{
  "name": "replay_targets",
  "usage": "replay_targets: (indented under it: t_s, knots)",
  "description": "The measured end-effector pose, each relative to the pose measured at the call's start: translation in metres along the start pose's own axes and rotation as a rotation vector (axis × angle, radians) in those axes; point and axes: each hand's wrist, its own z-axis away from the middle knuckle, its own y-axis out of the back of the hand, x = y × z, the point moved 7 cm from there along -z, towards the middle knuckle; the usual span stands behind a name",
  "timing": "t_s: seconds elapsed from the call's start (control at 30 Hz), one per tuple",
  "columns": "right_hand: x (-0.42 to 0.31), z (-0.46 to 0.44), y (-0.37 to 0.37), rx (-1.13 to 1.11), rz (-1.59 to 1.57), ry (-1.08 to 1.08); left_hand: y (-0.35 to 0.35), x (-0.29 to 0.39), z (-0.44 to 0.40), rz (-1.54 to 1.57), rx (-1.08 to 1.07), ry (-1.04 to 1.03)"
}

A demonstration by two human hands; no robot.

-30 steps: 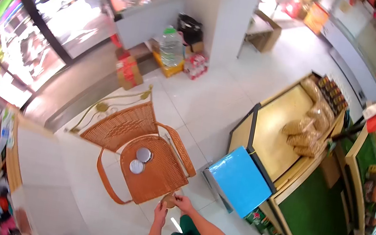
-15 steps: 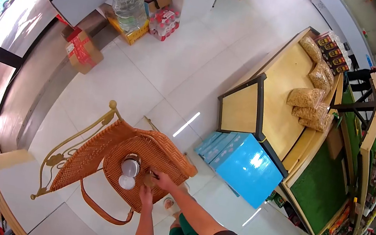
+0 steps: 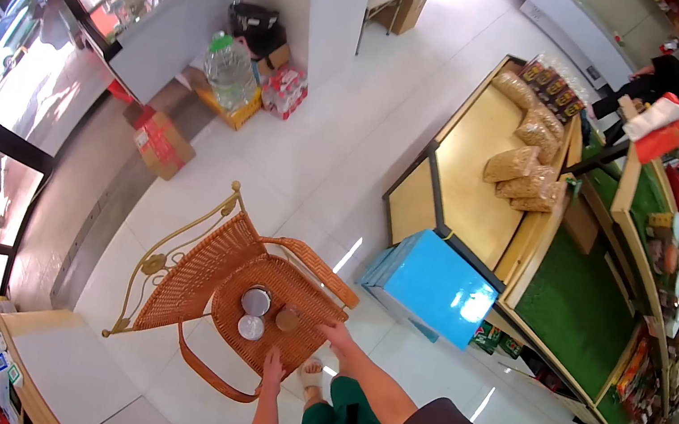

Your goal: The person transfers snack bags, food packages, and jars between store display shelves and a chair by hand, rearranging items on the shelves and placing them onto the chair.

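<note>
A brown wicker armchair (image 3: pixel 256 274) stands before me. On its seat are a round container with a silvery top (image 3: pixel 256 300), a smaller round clear-and-white item (image 3: pixel 250 327) touching or close beside it, and a brown round item (image 3: pixel 287 319) set apart to their right. Their exact kinds are too small to tell. My left hand (image 3: pixel 273 371) is at the front edge of the seat, fingers stretched out and nothing in it. At the seat's front right corner, my right hand (image 3: pixel 338 339) is also open, its fingers just short of the brown item.
A blue box (image 3: pixel 434 285) stands right of the chair against a wooden display stand (image 3: pixel 451 195) with bags of nuts or grain (image 3: pixel 511 163). Behind are a cardboard box (image 3: pixel 162 146), a large clear bottle (image 3: pixel 231 70) and packed drinks (image 3: pixel 285 92). A counter (image 3: pixel 91 359) stands at left.
Both hands have let go of the brown round item, which now rests on the seat. They have drawn back and apart toward my body. The camera view has shifted.
</note>
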Motion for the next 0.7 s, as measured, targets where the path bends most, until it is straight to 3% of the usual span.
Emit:
replay_targets:
  t_s: [0.03,0.1,0.27,0.43,0.57,0.7]
  knots:
    - [-0.026,0.029,0.014,0.009,-0.002,0.027,0.004,-0.003,0.011,-0.136,-0.042,-0.012]
    - [-0.072,0.112,0.040,0.100,-0.053,-0.121,0.022,-0.031,0.001,-0.237,-0.104,-0.026]
    - [-0.013,0.185,0.111,0.259,-0.148,-0.076,0.004,-0.043,0.078,-0.379,-0.142,-0.104]
    - [0.062,0.281,0.146,0.369,-0.316,-0.132,-0.026,-0.097,0.124,-0.647,-0.405,0.067]
    - [0.130,0.347,0.169,0.543,-0.564,-0.103,-0.058,-0.113,0.144,-0.964,-0.454,0.079]
    - [0.189,0.411,0.195,0.739,-0.790,-0.118,-0.100,-0.125,0.168,-1.080,-0.507,0.020]
